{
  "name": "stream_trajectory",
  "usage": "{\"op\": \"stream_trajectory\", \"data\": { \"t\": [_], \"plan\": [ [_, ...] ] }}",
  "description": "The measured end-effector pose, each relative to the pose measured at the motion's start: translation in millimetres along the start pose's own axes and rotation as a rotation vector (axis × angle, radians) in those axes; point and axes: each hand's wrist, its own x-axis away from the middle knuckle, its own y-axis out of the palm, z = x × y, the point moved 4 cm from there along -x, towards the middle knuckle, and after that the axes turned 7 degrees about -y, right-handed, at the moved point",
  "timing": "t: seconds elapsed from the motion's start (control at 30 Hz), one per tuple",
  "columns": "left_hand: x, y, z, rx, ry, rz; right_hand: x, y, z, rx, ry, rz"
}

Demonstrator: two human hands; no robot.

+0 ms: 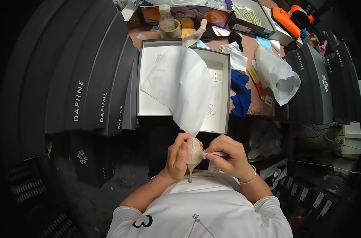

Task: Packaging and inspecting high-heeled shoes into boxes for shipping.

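A beige, glittery high-heeled shoe (194, 152) is held close to my chest, its slim heel pointing down. My left hand (176, 156) wraps round its left side, with the thumb along the upper. On the other side my right hand (229, 156) pinches a small white cloth-like piece (212, 154), whose tip presses against the shoe's right side. Just beyond the hands lies an uncovered white-lined shoebox (222, 93) with a dark outer edge. White tissue paper (180, 79) is spread in it and hangs over its near edge.
Dark shoeboxes (93, 95) stand stacked at left, and more boxes (313, 85) at right. On the table lie crumpled white paper (276, 75), a blue cloth (240, 93), a yellow-and-red brush (256, 82), a bottle (166, 18) and an orange tape dispenser (285, 23).
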Motion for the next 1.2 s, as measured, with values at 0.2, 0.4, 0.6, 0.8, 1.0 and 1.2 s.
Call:
{"op": "stream_trajectory", "data": {
  "t": [0.2, 0.4, 0.6, 0.8, 1.0, 1.2],
  "plan": [
    [8.4, 6.1, 1.6, -0.081, 0.04, 0.023, 5.6, 3.4, -3.6, 0.015, -0.082, -0.073],
    [13.4, 5.7, 1.3, -0.171, 0.011, 0.024, -6.9, 8.8, -14.9, 0.328, -0.306, -0.106],
    [13.2, 6.6, 1.5, -0.144, 0.067, 0.061, -9.8, 3.0, -19.3, 0.124, -0.241, -0.191],
    [12.6, 7.6, 6.1, -0.148, 0.044, 0.045, -17.9, -2.1, -11.2, 0.404, -0.241, -0.053],
    [15.5, 5.5, -2.0, -0.138, 0.026, 0.028, -16.1, 1.5, -9.0, 0.432, -0.232, -0.147],
    [16.3, 1.8, 2.3, -0.041, 0.006, 0.04, -11.4, -6.0, -11.7, 0.2, -0.079, -0.08]
  ]
}}
